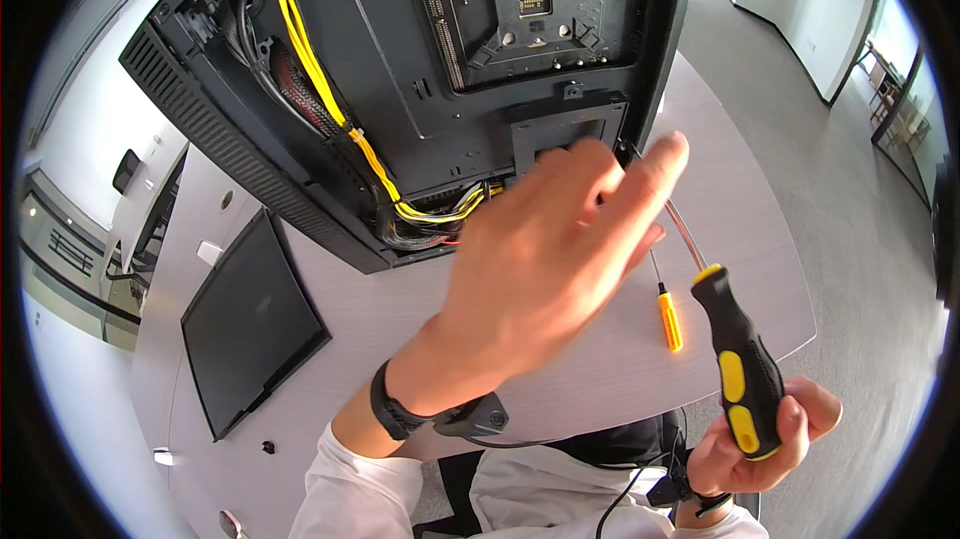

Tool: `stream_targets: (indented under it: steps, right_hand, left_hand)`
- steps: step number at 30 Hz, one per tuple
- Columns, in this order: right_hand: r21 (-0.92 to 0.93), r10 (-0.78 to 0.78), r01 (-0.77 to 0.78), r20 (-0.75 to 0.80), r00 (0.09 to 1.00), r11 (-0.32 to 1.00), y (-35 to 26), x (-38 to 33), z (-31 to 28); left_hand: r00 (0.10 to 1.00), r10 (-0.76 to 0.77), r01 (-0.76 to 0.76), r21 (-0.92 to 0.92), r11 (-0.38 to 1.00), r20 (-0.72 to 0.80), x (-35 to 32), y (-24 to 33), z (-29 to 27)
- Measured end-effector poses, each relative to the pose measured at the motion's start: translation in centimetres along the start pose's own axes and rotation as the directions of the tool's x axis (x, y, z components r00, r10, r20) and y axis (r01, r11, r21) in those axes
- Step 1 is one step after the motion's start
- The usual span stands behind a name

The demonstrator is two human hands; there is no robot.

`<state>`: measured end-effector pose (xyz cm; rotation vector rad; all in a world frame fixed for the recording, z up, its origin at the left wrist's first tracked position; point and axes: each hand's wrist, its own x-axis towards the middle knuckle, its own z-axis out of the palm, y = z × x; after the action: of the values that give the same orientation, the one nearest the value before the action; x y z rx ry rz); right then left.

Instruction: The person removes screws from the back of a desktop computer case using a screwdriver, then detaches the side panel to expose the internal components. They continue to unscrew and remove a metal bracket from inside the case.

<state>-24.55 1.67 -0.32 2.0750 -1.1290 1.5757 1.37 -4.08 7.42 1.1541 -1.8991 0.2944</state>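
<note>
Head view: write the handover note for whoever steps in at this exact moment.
Left hand: empty, fingers spread, raised in front of the lower edge of the open computer case.
Right hand: gripping the black-and-yellow screwdriver, shaft aimed up toward the case behind the left hand; the tip is hidden.
On the table: small yellow screwdriver beside the big one; detached black side panel to the left.
Done: panel off, yellow cables exposed.
Left: whatever the screwdriver is aimed at; cannot tell which screw.

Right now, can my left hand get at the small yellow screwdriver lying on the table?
Probably yes: the left hand is empty and open above the table, and the small yellow screwdriver lies uncovered just beside it.
</note>
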Motion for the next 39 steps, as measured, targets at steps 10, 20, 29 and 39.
stream_targets:
  steps: [10, 20, 29, 39]
  right_hand:
    - [0.557, 0.402, -0.277, -0.113, 0.909, 0.783, 1.5, -1.5, -0.2]
    - [0.721, 0.410, -0.229, -0.083, 0.908, 0.654, 2.0, -1.7, 0.2]
    - [0.695, 0.494, -0.293, -0.103, 0.863, 0.656, 2.4, -1.9, 0.2]
    - [0.582, 0.572, -0.382, -0.180, 0.800, 0.718, 3.2, -0.9, 1.0]
  left_hand:
    - [0.983, -0.075, 0.072, 0.021, 0.997, 0.165, 0.8, -1.9, -3.3]
    - [0.990, -0.071, 0.084, -0.103, 0.991, 0.126, 0.9, -1.7, -3.2]
    - [0.991, -0.013, 0.016, -0.023, 1.000, 0.130, 0.7, -2.5, -3.2]
    - [0.897, -0.033, 0.040, -0.006, 0.999, 0.440, -0.9, -2.3, -0.2]
